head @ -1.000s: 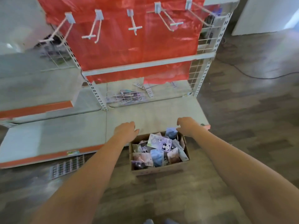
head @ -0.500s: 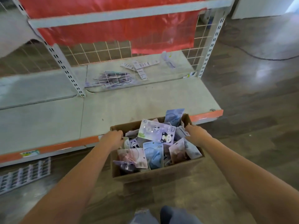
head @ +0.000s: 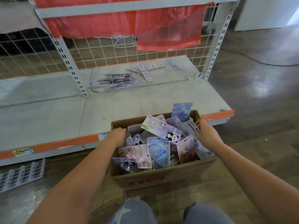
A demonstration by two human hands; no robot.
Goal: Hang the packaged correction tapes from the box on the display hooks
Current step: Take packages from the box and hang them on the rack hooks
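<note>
A brown cardboard box (head: 161,177) stands on the wooden floor against the shelf's front edge. It is filled with several packaged correction tapes (head: 161,128) in purple, blue and pink cards, some printed with pandas. My left hand (head: 117,137) grips the box's left wall, fingers curled over the rim. My right hand (head: 206,135) holds the right wall, its fingertips against a package leaning there. The display hooks are out of view above.
The grey base shelf (head: 145,101) with an orange front strip lies just beyond the box. Behind it is a wire grid (head: 100,52) under a red plastic sheet (head: 129,21). More packages (head: 116,80) lie behind the grid. A label sheet (head: 21,175) lies on the floor at left.
My view has dropped and come closer, so the hooks have left the frame. Both hands went from the box's far corners to its side walls, and the box now looks nearer to me.
</note>
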